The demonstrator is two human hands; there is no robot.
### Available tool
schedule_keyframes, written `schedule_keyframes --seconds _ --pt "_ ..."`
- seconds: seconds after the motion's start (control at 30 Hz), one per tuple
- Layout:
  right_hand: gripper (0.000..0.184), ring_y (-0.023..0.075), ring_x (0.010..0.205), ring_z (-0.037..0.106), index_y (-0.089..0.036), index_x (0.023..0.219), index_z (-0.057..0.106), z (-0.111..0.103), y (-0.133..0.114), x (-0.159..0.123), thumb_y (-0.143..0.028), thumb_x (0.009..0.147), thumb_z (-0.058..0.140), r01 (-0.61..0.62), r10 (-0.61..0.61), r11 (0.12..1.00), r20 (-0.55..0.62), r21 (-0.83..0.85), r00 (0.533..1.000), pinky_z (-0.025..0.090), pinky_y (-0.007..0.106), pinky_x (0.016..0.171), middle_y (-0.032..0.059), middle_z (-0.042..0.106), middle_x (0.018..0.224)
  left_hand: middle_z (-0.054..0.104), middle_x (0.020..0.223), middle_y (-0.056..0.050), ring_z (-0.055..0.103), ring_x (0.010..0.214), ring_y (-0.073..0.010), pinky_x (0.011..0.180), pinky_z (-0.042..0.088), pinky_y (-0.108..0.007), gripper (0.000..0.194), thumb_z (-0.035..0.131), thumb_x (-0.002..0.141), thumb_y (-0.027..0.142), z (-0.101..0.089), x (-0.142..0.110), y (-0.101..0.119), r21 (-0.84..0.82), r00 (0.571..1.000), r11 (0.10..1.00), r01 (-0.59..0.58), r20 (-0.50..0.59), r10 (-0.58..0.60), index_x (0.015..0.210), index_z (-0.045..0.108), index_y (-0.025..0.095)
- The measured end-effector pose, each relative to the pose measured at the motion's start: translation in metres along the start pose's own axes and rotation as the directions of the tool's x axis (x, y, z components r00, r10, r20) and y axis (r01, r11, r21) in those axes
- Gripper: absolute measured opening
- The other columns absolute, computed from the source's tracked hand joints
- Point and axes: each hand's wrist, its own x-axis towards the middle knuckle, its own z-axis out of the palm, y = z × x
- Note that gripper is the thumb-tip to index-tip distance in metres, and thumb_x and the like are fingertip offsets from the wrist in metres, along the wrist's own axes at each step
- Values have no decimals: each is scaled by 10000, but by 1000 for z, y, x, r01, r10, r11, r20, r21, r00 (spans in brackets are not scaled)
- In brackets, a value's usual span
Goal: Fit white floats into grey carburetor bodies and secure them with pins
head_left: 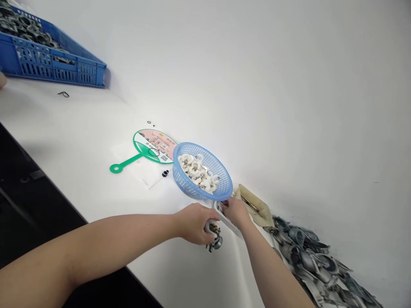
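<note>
My left hand (192, 223) grips a white ring-shaped part (210, 226) fitted with a metal clamp piece (215, 241), which hangs below my fingers. My right hand (236, 212) holds a flat white piece (226, 218), partly hidden by my fingers, just below the rim of a blue plastic basket (202, 171). The basket is tilted and holds several white rings with metal parts. My two hands are close together, almost touching.
A green-and-pink hand fan (154, 146) lies on white paper (135, 169). Nearby are a small black fitting (165, 173) and a beige paper bag (255, 206). Grey metal castings (314, 259) are heaped at right. A blue crate (48, 55) of castings stands far left, beside another person's hand (1, 79).
</note>
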Motion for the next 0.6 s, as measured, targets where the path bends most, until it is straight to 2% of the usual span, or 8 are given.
schedule_keyframes --seconds 0.13,0.3,0.6 --pt "242 219 830 610 -162 922 662 0 -5 0 -162 754 488 1 -2 998 -13 -67 1000 365 264 631 97 678 855 675 943 -56 623 871 -241 773 485 -317 461 581 667 326 0 1 -1 19 1000 1000 -1 13 0 1107 563 188" --pt "219 258 811 617 -143 871 665 -3 -12 -1 -159 764 475 23 -25 988 -12 -152 1000 369 293 625 138 672 840 674 942 -55 620 875 -235 781 483 -313 458 585 672 338 -1 2 -2 23 1000 1000 1 21 -1 1105 563 190" --pt "203 243 803 617 -147 934 609 -1 -12 -2 -163 760 506 -14 13 986 -10 -165 1000 359 272 598 126 661 859 676 909 -44 624 850 -222 765 483 -296 449 593 672 338 0 2 -1 26 1000 1000 3 26 -4 1095 565 193"
